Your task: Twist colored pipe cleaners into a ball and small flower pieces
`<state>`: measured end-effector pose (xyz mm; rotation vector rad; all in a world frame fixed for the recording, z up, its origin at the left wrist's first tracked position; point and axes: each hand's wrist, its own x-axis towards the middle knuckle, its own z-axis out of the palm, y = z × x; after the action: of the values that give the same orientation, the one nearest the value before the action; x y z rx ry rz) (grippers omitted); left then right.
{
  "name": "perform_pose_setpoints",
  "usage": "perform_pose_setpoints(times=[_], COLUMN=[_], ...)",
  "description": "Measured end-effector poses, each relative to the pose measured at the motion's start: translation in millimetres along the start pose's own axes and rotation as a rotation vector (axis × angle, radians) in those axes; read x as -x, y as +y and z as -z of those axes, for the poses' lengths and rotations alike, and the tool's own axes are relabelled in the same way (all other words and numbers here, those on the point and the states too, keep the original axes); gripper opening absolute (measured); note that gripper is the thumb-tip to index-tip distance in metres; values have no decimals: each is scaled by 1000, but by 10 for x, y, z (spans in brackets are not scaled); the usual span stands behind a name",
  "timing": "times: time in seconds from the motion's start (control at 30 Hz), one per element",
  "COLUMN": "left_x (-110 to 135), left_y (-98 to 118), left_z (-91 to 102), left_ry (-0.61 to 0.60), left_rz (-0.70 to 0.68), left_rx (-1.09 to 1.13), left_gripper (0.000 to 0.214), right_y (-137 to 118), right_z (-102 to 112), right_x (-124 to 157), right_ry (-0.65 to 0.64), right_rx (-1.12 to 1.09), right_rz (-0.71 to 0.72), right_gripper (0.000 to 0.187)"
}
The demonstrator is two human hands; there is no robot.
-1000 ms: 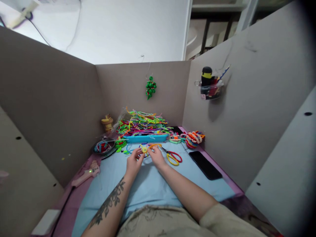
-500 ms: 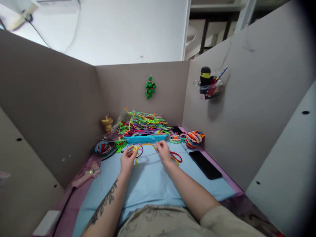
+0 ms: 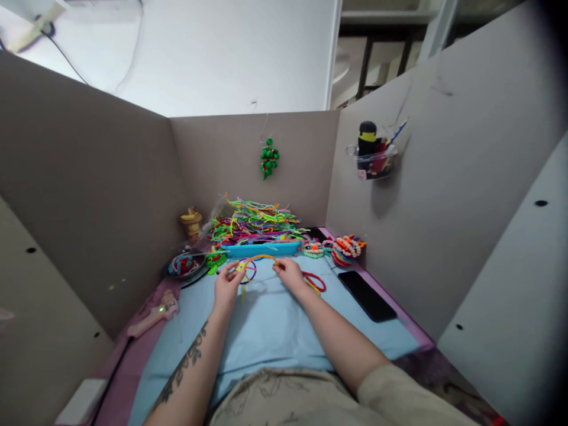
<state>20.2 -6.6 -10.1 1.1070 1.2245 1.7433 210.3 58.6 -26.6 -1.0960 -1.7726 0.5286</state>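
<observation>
Closest to me, both bare forearms reach out over a pale blue mat (image 3: 266,337) that covers the desk; the left forearm carries a dark tattoo.

The left hand (image 3: 225,288) and right hand (image 3: 291,276) sit a little apart, near the far edge of the mat. Between them an orange pipe cleaner (image 3: 260,257) bows up in an arch, just above the mat. The left fingertips are pinched on its left end, where a small yellow piece (image 3: 241,267) and a purple loop (image 3: 249,274) hang together. The right fingertips are closed on its right end.

Just right of the right hand lie scissors (image 3: 316,282) with red and yellow handles, partly hidden by the hand. Further right a black phone (image 3: 367,287) lies flat, half on the mat. Off the left edge of the mat rests a pink glue gun (image 3: 153,312), and beyond it a dark bowl (image 3: 184,265) of small coloured bits.

Behind the hands a blue tray (image 3: 261,249) lies crosswise, and a loose pile of bright pipe cleaners (image 3: 252,222) rises behind it against the back wall. To its right sit some finished woven pieces (image 3: 346,247); to its left stands a small yellow figure (image 3: 191,220).

On the back cardboard wall hangs a green ornament (image 3: 268,157). A clear cup (image 3: 375,158) of tools is fixed to the right wall.
</observation>
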Motion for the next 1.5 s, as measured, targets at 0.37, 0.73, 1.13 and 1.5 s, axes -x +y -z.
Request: perform_pose_setpoints(times=[0.37,0.73,1.13,1.5], left_x=[3,65,72,152], left_y=[-115,-73,-85,-69], left_z=[9,-53,-63,-81], left_ry=[-171,-333,-270,-209], left_rz=[8,-45,-90,-288], left_rx=[-139,-142,-203,-419], left_gripper=[48,43,42,31], right_y=[-191,-203,-300,-410], right_z=[36,-50,-102,-290], right_x=[-23,76,206,298], right_ry=[10,-373,-693,-462], right_rx=[-977,-823,-666,-917], right_rz=[-366,-576,-458,-553], right_gripper=[32,26,32,41])
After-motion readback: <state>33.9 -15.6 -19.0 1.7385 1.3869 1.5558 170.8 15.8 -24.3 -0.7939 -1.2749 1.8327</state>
